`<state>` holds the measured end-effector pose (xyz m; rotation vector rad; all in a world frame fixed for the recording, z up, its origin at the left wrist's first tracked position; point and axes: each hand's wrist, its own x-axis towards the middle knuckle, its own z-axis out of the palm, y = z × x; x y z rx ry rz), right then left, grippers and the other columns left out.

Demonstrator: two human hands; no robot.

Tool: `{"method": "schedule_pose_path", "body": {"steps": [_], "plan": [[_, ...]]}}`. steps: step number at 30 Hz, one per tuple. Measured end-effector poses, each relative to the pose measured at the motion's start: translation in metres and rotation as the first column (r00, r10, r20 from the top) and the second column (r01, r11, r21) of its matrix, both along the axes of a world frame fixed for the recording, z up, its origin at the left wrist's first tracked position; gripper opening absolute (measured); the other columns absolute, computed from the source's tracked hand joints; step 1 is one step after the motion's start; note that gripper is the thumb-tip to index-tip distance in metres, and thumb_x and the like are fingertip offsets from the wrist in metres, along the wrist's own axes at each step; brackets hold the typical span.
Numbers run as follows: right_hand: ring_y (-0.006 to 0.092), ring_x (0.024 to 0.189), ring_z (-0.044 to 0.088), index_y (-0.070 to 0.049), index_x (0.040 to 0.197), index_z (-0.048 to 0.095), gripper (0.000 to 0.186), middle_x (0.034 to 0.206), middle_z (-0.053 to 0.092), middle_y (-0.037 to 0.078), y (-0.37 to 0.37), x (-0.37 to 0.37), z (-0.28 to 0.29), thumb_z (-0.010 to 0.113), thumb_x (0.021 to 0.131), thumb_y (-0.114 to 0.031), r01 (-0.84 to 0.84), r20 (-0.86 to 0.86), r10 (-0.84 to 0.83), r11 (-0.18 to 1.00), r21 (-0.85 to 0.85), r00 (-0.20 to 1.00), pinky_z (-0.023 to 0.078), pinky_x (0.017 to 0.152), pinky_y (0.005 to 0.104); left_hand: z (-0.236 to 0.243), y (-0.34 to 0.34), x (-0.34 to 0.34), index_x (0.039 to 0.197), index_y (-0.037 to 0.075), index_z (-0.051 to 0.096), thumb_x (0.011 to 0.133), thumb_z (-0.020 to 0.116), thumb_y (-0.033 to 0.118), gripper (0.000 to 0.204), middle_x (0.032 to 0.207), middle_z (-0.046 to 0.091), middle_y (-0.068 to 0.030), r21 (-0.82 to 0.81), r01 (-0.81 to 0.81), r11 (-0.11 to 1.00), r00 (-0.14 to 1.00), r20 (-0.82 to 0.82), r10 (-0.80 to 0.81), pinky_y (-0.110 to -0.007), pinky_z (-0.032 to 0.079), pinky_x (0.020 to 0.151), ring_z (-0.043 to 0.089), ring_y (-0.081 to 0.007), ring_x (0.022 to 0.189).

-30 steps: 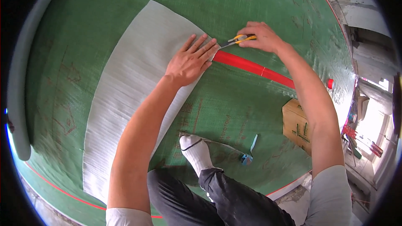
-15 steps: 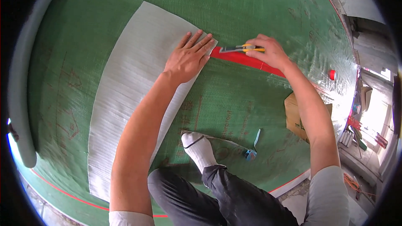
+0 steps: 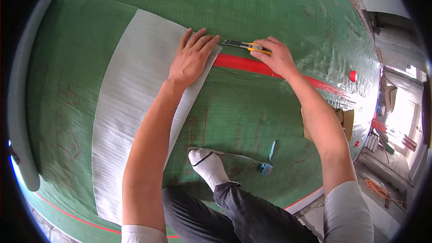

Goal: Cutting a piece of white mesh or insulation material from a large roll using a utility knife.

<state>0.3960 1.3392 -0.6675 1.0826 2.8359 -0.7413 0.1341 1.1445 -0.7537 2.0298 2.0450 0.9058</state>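
A curved sheet of pale grey material (image 3: 118, 108) lies on the green printed surface (image 3: 252, 103). My left hand (image 3: 191, 58) rests open, fingers apart, on the sheet's upper right part. My right hand (image 3: 274, 56) grips a yellow and black utility knife (image 3: 243, 46), its tip beside the sheet's upper right corner, just past my left fingertips. A band of red tape (image 3: 238, 65) runs from that corner to the right, under my right forearm.
A grey padded tube (image 3: 20, 103) curves along the left. A red tape roll (image 3: 353, 76) lies at right, a cardboard piece (image 3: 346, 123) behind my right forearm. A blue tape measure (image 3: 266, 168) is near my socked foot (image 3: 204, 166). Tools and orange cord (image 3: 375, 189) are off the right edge.
Both hands appear further left in the view, as does most of the scene. The knife has moved up off the red band, to beside the sheet's corner.
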Motion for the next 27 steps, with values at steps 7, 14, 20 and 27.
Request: {"method": "schedule_pose_path", "body": {"steps": [7,14,20,27], "plan": [[0.0307,0.090,0.071,-0.015,0.128,0.082,0.041,0.099,0.068,0.008,0.002,0.000,0.002,0.086,0.097,-0.041,-0.054,-0.020,0.055,0.997,0.048,0.998,0.058,0.081,0.0441,0.001,-0.001,0.001,0.151,0.011,0.067,0.104,0.068,0.013,0.048,0.145,0.069,-0.0103,0.089,0.010,0.996,1.000,0.006,-0.011,-0.054,0.036,0.135,0.055,-0.0301,0.151],[0.0309,0.092,0.071,-0.013,0.127,0.082,0.041,0.099,0.070,0.009,0.001,-0.008,0.010,0.087,0.097,-0.040,-0.074,-0.002,0.074,0.996,0.054,0.997,0.058,0.083,0.0442,-0.002,-0.002,0.001,0.130,0.010,0.072,0.103,0.064,0.013,0.029,0.136,0.069,-0.0082,0.178,-0.039,0.983,0.998,0.058,0.029,-0.051,0.045,0.127,0.060,-0.0297,0.143],[0.0315,0.092,0.071,-0.011,0.127,0.082,0.042,0.101,0.070,0.009,-0.008,-0.006,0.010,0.089,0.096,-0.038,-0.017,-0.080,0.022,0.998,0.062,0.997,0.058,0.084,0.0448,0.000,0.004,0.006,0.122,0.010,0.075,0.101,0.075,0.019,0.023,0.140,0.069,-0.0083,0.108,-0.138,0.985,0.986,0.105,0.126,-0.049,0.049,0.119,0.062,-0.0315,0.139],[0.0316,0.094,0.072,-0.011,0.127,0.082,0.041,0.102,0.071,0.009,-0.006,-0.006,0.008,0.089,0.096,-0.037,-0.025,-0.061,0.030,0.996,0.081,0.998,0.058,0.085,0.0440,-0.005,0.002,0.006,0.123,0.009,0.079,0.101,0.073,0.019,0.024,0.147,0.069,-0.0071,0.151,-0.127,0.980,0.989,0.093,0.114,-0.049,0.050,0.119,0.060,-0.0311,0.144]]}}
